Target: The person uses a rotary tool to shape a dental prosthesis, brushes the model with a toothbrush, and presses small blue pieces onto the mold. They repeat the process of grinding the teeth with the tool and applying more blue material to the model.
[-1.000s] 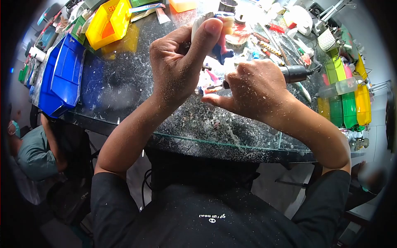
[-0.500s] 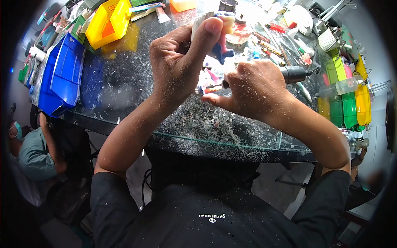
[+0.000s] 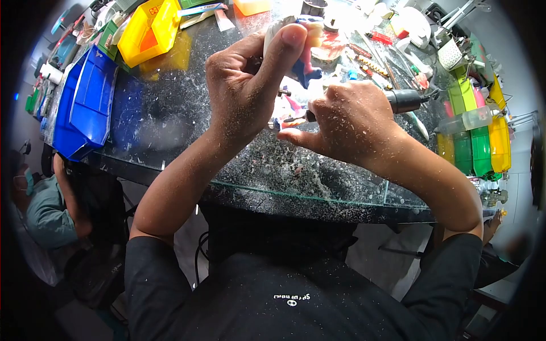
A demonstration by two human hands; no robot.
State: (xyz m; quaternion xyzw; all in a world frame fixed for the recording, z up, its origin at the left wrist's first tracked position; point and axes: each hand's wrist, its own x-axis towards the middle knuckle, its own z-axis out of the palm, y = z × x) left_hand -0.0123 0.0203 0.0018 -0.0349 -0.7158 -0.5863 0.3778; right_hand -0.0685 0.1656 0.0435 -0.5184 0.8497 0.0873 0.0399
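Observation:
My left hand (image 3: 242,85) is closed around a dental model (image 3: 306,59) with pink and blue wax and pale teeth, held up above the table, thumb pressed along its near side. Much of the model is hidden behind the fingers. A black rotary handpiece (image 3: 405,102) lies in the grip of my right hand (image 3: 358,116), its narrow tip pointing left. That tip is close to a second pink, white and blue dental piece (image 3: 277,124), below the raised model. My right thumb stretches out leftward beneath the tip. Pale dust specks cover both hands.
Pale shavings lie across the dark tabletop (image 3: 256,165). Blue (image 3: 85,108) and yellow (image 3: 149,34) bins stand at the left; green and yellow bins (image 3: 480,150) line the right. Slim tools and a white-handled brush (image 3: 420,126) lie beyond my right hand. A masked person (image 3: 51,213) sits at far left.
My two hands, the dental model and the handpiece keep nearly the same position. The person at far left has shifted slightly, and a hand at the far right edge has moved a little.

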